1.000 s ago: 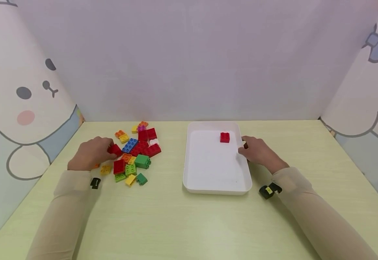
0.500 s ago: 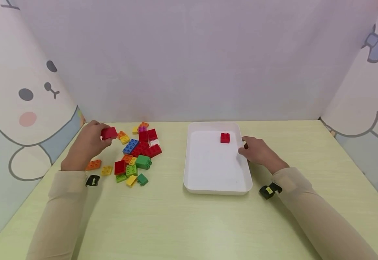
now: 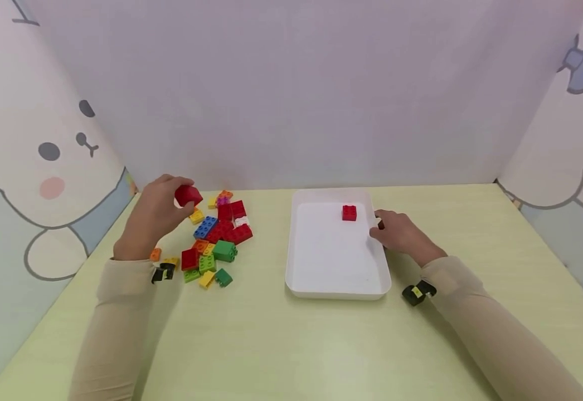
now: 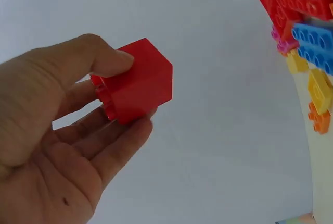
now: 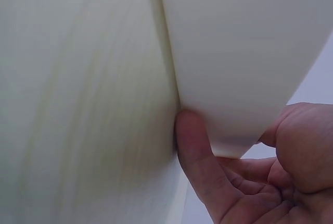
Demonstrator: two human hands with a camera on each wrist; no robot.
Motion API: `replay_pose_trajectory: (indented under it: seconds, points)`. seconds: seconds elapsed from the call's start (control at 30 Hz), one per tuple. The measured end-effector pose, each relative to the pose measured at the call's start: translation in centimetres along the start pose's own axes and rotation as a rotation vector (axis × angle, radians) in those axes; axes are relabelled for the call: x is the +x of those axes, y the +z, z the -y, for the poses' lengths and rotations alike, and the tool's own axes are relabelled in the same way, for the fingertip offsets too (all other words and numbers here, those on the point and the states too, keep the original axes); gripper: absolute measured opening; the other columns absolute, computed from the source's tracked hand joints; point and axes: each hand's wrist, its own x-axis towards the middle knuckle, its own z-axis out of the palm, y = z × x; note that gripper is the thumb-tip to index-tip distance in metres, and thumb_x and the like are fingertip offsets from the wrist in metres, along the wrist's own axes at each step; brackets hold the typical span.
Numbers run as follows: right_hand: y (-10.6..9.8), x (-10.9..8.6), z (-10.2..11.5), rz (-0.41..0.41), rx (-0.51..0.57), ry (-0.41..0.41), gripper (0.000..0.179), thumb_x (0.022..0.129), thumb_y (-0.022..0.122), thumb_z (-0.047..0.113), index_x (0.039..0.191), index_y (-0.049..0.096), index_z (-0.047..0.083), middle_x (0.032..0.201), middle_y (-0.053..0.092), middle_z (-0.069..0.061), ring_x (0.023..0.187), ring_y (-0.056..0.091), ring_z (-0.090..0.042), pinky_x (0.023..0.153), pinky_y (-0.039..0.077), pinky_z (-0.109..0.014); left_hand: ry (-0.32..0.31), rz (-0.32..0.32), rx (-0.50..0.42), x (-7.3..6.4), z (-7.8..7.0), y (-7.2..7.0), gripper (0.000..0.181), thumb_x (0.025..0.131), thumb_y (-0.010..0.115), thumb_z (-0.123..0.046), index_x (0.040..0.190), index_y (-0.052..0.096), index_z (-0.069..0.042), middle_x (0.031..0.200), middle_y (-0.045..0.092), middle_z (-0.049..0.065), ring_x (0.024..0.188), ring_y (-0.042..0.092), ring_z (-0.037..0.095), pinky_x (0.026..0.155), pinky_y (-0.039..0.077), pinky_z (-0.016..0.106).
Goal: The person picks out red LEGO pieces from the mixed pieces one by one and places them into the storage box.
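My left hand [image 3: 152,216] holds a red toy building brick [image 3: 188,195] in the air above the far left of the table. In the left wrist view, the thumb lies on one face of that brick [image 4: 144,84] and fingers support it from the opposite side, its studs turned toward the palm. My right hand [image 3: 403,236] grips the right edge of a shallow white tray [image 3: 321,256]. A finger presses against the tray's outer wall [image 5: 244,52] in the right wrist view. One red brick [image 3: 349,213] sits in the tray's far right part.
Left of the tray lies a loose pile of bricks, including a blue brick [image 3: 205,227], a green brick [image 3: 225,251], a yellow brick [image 3: 207,279] and several red ones. A pale wall hanging [image 3: 291,94] rises behind the table [image 3: 271,345].
My left hand has lifted the red brick off the left side of the pile, up and away, then shifted slightly right. The right hand keeps its grip on the tray.
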Motion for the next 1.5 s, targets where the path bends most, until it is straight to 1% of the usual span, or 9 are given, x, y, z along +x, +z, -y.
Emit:
replay_pose_trajectory:
  seconds: [0.1,0.33,0.6,0.73,0.93,1.07,1.3,1.4,1.5]
  points:
    - [-0.1,-0.1,0.0,-0.009,0.005,0.0,0.058,0.101,0.05,0.017,0.148,0.033,-0.012,0.121,0.06,-0.03,0.083,0.065,-0.027,0.076,0.054,-0.04,0.021,0.024,-0.052,0.5,-1.2,-0.1,0.051,0.087,0.076,-0.002,0.134,0.057,0.002,0.129,0.056,0.023,0.113,0.053,0.041,0.086,0.056,0.055]
    - [0.0,0.0,0.2,-0.002,0.005,0.01,0.058,0.101,0.05,0.018,0.148,0.033,-0.012,0.12,0.06,-0.03,0.084,0.064,-0.027,0.075,0.054,-0.039,0.067,0.016,-0.129,2.0,-4.2,-0.5,0.051,0.087,0.077,-0.002,0.135,0.057,0.001,0.127,0.059,0.02,0.113,0.054,0.037,0.091,0.054,0.052]
    - [0.2,0.0,0.1,-0.016,0.007,0.01,0.057,0.1,0.049,0.017,0.146,0.035,-0.012,0.12,0.06,-0.03,0.087,0.063,-0.029,0.073,0.054,-0.038,0.137,0.007,-0.184,3.4,-7.3,0.3,0.054,0.088,0.078,-0.009,0.139,0.059,-0.002,0.126,0.061,0.017,0.11,0.059,0.033,0.089,0.057,0.046]
    - [0.3,-0.1,0.1,-0.016,0.015,0.012,0.055,0.099,0.049,0.016,0.145,0.038,-0.011,0.12,0.06,-0.03,0.088,0.064,-0.029,0.074,0.054,-0.038,0.158,0.023,-0.194,3.8,-8.3,0.7,0.055,0.088,0.078,-0.011,0.139,0.059,-0.002,0.128,0.061,0.018,0.109,0.06,0.033,0.088,0.057,0.045]
    - [0.2,-0.1,0.2,-0.016,0.016,0.022,0.055,0.1,0.049,0.016,0.146,0.037,-0.011,0.12,0.06,-0.029,0.087,0.063,-0.029,0.073,0.053,-0.037,0.151,0.046,-0.2,4.1,-8.6,1.1,0.056,0.092,0.076,-0.015,0.142,0.056,-0.001,0.128,0.061,0.018,0.107,0.061,0.032,0.089,0.057,0.044]
    - [0.3,-0.1,0.4,-0.02,0.021,0.018,0.057,0.1,0.049,0.015,0.148,0.035,-0.012,0.119,0.06,-0.028,0.085,0.063,-0.028,0.073,0.053,-0.037,0.185,0.039,-0.241,4.5,-9.3,1.5,0.054,0.094,0.075,-0.016,0.142,0.056,0.0,0.124,0.063,0.017,0.105,0.063,0.031,0.092,0.056,0.043]
    - [0.4,-0.1,0.3,-0.016,0.032,0.025,0.056,0.1,0.049,0.015,0.148,0.035,-0.011,0.117,0.061,-0.026,0.083,0.063,-0.026,0.072,0.053,-0.035,0.267,0.029,-0.308,5.9,-12.1,2.4,0.05,0.095,0.073,-0.015,0.14,0.059,0.0,0.124,0.064,0.016,0.106,0.064,0.028,0.092,0.055,0.04]
    - [0.4,-0.2,0.3,-0.023,0.037,0.03,0.055,0.1,0.049,0.015,0.148,0.036,-0.01,0.117,0.061,-0.026,0.083,0.063,-0.027,0.071,0.053,-0.035,0.304,0.025,-0.31,6.6,-13.2,2.6,0.049,0.094,0.074,-0.015,0.139,0.059,0.0,0.125,0.064,0.016,0.107,0.062,0.026,0.092,0.056,0.038]
    - [0.5,-0.3,0.4,-0.018,0.035,0.037,0.055,0.101,0.049,0.015,0.148,0.036,-0.01,0.119,0.06,-0.027,0.086,0.062,-0.027,0.071,0.053,-0.035,0.316,0.033,-0.307,7.1,-13.9,2.9,0.049,0.094,0.074,-0.015,0.138,0.06,0.0,0.125,0.064,0.015,0.106,0.062,0.025,0.091,0.055,0.036]
